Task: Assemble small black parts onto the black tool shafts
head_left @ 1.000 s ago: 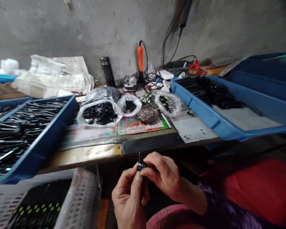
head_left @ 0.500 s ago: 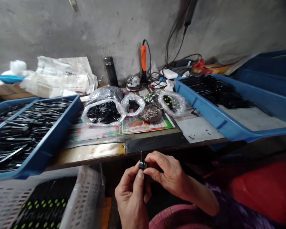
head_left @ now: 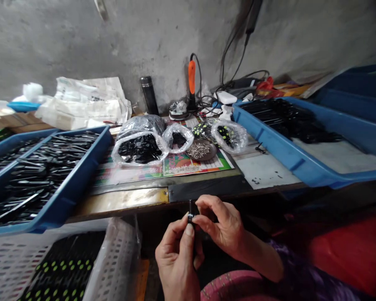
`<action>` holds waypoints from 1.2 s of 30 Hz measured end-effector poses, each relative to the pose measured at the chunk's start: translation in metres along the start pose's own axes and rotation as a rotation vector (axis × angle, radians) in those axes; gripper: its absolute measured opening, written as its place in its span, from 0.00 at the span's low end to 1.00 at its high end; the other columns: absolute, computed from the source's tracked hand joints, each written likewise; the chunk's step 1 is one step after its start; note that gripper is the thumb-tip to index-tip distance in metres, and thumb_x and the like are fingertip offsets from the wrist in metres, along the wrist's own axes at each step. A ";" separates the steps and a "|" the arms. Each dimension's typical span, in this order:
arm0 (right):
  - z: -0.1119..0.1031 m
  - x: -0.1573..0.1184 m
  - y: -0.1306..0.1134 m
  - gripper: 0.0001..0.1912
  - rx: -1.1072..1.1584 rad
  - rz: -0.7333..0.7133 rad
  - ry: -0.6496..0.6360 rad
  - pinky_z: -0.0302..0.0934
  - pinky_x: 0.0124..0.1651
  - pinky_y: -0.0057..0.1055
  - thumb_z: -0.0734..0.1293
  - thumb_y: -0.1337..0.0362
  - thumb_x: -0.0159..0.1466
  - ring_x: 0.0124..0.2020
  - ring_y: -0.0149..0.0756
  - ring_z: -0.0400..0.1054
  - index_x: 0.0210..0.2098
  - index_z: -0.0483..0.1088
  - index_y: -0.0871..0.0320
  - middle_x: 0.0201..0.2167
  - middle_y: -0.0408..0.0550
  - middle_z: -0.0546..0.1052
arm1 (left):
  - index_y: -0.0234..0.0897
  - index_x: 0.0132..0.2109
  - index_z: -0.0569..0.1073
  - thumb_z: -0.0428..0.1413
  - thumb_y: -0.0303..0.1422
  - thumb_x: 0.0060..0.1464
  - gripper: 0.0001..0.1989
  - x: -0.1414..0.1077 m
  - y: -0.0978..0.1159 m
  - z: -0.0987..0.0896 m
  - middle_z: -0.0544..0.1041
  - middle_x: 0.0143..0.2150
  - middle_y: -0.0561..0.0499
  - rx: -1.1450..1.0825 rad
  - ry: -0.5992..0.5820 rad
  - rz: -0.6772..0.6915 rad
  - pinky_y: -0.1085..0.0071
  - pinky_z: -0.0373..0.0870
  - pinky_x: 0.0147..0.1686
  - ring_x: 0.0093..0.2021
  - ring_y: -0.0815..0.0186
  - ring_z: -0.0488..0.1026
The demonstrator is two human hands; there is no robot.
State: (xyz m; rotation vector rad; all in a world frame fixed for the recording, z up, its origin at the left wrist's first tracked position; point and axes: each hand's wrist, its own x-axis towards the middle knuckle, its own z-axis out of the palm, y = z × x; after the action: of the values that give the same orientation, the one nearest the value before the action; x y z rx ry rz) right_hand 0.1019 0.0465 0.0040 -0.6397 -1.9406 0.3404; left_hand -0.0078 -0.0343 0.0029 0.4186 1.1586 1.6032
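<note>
My left hand (head_left: 178, 255) pinches a small black part (head_left: 190, 218) between thumb and fingers, just below the bench edge. A thin dark shaft points up from it, and a pale shiny spot shows on its face. From the right, my right hand (head_left: 222, 219) has its thumb tip against this part. Its index fingertip is raised beside the shaft, with a gap to the thumb. The other right fingers are curled and partly hidden. Beyond my hands, a dish of small metal pins or rivets (head_left: 199, 150) stands on the bench.
Open plastic bags hold black pieces (head_left: 140, 148) and black pieces with yellow-green dots (head_left: 224, 133). Blue trays stand left (head_left: 78, 184) and right (head_left: 288, 161). A white basket (head_left: 120, 251) is below left. An orange-handled tool (head_left: 191, 77) stands at the back.
My right index finger has lifted off the part, and its thumb has stayed by it. The yellow-green spot seen at the part before is out of sight. The view has shifted slightly.
</note>
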 end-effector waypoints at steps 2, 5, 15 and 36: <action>-0.002 -0.002 -0.001 0.16 0.111 0.067 -0.040 0.62 0.28 0.21 0.59 0.50 0.72 0.23 0.26 0.64 0.49 0.60 0.55 0.27 0.38 0.67 | 0.36 0.38 0.79 0.69 0.42 0.45 0.17 -0.001 0.001 0.001 0.69 0.20 0.56 -0.004 0.015 -0.016 0.83 0.58 0.17 0.19 0.76 0.61; -0.005 -0.004 -0.004 0.25 0.247 0.149 -0.150 0.62 0.28 0.21 0.61 0.46 0.70 0.25 0.26 0.64 0.58 0.55 0.54 0.32 0.40 0.68 | 0.37 0.37 0.80 0.70 0.42 0.43 0.17 -0.004 0.001 0.003 0.69 0.21 0.56 -0.008 0.072 -0.022 0.83 0.58 0.18 0.19 0.77 0.61; -0.007 0.011 -0.001 0.21 0.361 0.356 -0.176 0.62 0.30 0.23 0.61 0.51 0.71 0.26 0.26 0.63 0.58 0.55 0.54 0.35 0.41 0.65 | 0.35 0.36 0.80 0.72 0.42 0.39 0.19 -0.003 0.002 0.001 0.73 0.26 0.52 0.011 0.088 -0.026 0.81 0.62 0.18 0.21 0.75 0.64; -0.008 0.009 -0.006 0.25 0.179 0.264 -0.309 0.63 0.34 0.26 0.61 0.53 0.71 0.27 0.27 0.63 0.63 0.52 0.54 0.39 0.44 0.68 | 0.34 0.36 0.81 0.72 0.44 0.38 0.21 -0.003 0.002 0.002 0.69 0.21 0.55 0.036 0.111 0.008 0.83 0.58 0.17 0.19 0.76 0.61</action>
State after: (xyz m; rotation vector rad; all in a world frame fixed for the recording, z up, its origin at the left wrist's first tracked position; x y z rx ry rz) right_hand 0.1041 0.0462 0.0174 -0.7611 -2.0869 0.8093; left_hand -0.0062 -0.0357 0.0063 0.3616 1.2723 1.6317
